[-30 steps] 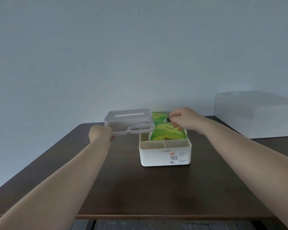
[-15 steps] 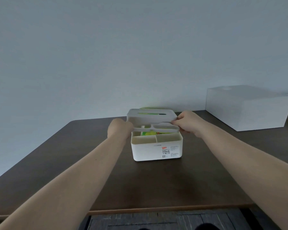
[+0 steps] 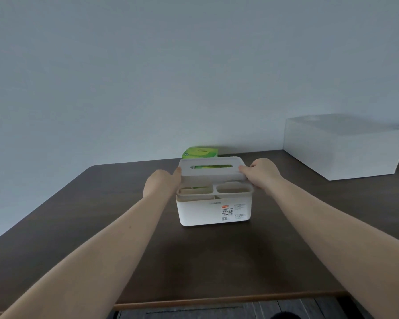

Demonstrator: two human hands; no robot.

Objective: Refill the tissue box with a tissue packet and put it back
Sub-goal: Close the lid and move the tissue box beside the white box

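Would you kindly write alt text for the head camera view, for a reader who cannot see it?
Two bare hands, left hand and right hand, hold a slotted lid onto a white tissue box on a dark table. Green shows through the slot; a green packet lies behind, a white container to the right.

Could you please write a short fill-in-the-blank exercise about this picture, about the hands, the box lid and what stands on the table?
1. Both hands, the left hand and the right hand, hold the ____ of the tissue box.
2. Through the slot in the lid, the colour ____ shows.
3. A green tissue packet lies ____ the tissue box, near the wall.
4. A large white box stands on the table at the person's ____ side.

Missing words: lid; green; behind; right
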